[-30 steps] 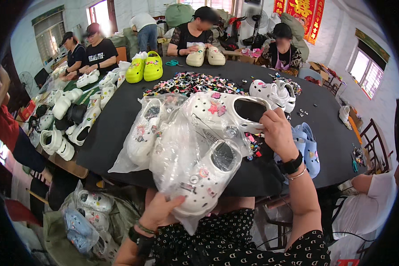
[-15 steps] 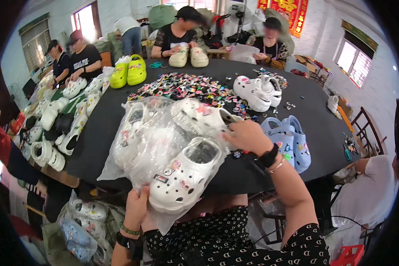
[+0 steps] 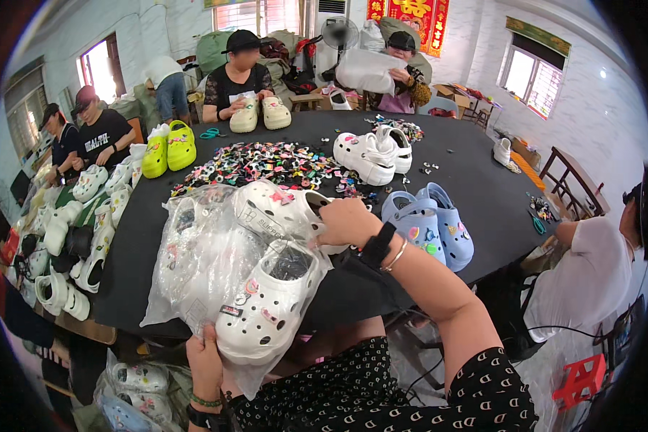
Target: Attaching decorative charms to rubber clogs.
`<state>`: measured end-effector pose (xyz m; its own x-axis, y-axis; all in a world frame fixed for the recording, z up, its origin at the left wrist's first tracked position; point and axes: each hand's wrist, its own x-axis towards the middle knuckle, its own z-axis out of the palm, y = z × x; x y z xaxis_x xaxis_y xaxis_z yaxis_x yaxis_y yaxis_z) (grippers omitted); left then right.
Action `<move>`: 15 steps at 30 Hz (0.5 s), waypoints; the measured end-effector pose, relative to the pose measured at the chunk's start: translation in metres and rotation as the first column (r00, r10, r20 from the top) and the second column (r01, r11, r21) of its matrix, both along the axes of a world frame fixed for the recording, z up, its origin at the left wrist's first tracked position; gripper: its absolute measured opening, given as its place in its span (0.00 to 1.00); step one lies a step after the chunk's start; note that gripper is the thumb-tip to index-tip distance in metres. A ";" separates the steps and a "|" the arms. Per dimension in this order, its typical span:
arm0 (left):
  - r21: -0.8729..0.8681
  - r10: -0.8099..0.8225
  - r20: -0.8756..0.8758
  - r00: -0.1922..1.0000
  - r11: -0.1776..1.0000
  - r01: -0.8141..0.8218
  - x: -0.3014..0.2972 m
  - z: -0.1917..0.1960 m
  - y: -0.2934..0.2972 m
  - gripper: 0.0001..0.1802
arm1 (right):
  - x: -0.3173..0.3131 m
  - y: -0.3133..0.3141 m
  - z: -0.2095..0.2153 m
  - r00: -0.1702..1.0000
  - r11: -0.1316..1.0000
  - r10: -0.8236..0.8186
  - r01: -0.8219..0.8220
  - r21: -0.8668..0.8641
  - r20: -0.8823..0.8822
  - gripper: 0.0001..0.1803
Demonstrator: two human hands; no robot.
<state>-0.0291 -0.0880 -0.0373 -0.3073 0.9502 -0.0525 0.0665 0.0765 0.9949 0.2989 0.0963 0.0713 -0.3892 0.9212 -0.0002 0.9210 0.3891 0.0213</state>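
Observation:
A clear plastic bag point(image 3: 194, 270) lies at the near edge of the black table, holding white clogs with charms. One white clog point(image 3: 248, 331) points toward me and overhangs the edge; another white clog point(image 3: 261, 203) lies behind it. My left hand point(image 3: 204, 360) is closed, thumb up, on the bag's near edge beside the front clog's toe. My right hand point(image 3: 351, 222) has its fingers curled at the bag's right side, by the rear clog's heel; its fingertips are partly hidden. Light-blue clogs point(image 3: 455, 234) stand to its right.
A heap of small colourful shoe charms point(image 3: 259, 164) covers the table's middle, with a white pair of clogs point(image 3: 363, 160) beside it. Yellow-green clogs point(image 3: 180, 147) stand far left. Co-workers sit around; one handles cream clogs point(image 3: 245, 117). A red stool point(image 3: 579, 381) is at lower right.
The whole view has turned, so table things appear further left. Both my hands keep to the bagged clogs. A far co-worker has raised a whitish plastic bag.

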 end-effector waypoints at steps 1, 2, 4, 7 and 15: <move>-0.057 0.007 -0.201 0.980 0.998 -0.019 -0.004 -0.001 0.000 0.22 | 0.001 -0.003 0.003 1.000 1.000 -0.006 0.006 0.002 -0.001 0.39; -0.055 0.002 -0.201 0.980 0.998 -0.014 -0.004 -0.001 -0.001 0.22 | 0.002 -0.006 0.007 0.999 1.000 0.008 -0.008 0.004 -0.041 0.39; 0.107 0.070 -0.279 0.958 0.993 -0.041 0.000 0.012 -0.004 0.19 | 0.003 -0.008 0.014 0.998 0.999 -0.001 -0.001 -0.041 -0.070 0.39; 0.204 0.200 -0.338 0.920 0.970 -0.136 -0.010 0.017 -0.011 0.16 | -0.005 -0.032 0.030 0.997 0.996 0.076 -0.077 -0.052 -0.014 0.36; 0.223 0.016 -0.144 0.989 0.975 0.017 -0.029 0.024 0.015 0.16 | -0.020 -0.037 0.024 0.977 0.978 0.203 -0.200 -0.053 0.061 0.31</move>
<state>-0.0578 -0.0730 -0.0133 -0.2956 0.9330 0.2053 0.2101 -0.1462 0.9667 0.2793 0.0598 0.0956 -0.5646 0.8222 -0.0725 0.8207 0.5685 0.0566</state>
